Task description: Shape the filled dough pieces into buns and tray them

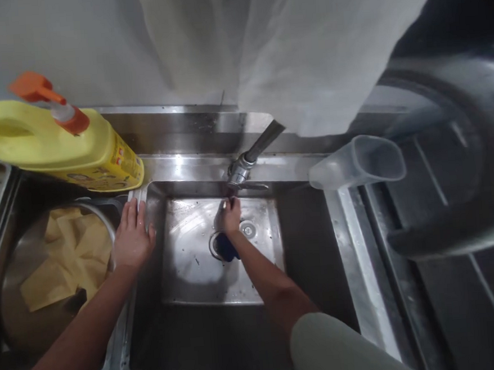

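My left hand (133,237) lies with its fingers stretched out on the metal rim between the two basins, beside the yellow jug. Down in the steel sink (206,213), my right hand (232,215) is under the faucet (240,168), fingers closed. A small dark shape shows at its fingertips, too unclear to name. Partly hidden by my right forearm, a dark blue thing (225,247) sits over the edge of the drain (214,246). A second round drain fitting (248,229) shows to the right of my wrist.
The yellow jug (88,156) with an orange pump (43,92) stands at the back left. A metal pot (17,291) holding tan, sheet-like pieces (76,250) is in the left basin. On the right rim rests a clear plastic container (355,163). A large curved metal thing (477,214) looms at right.
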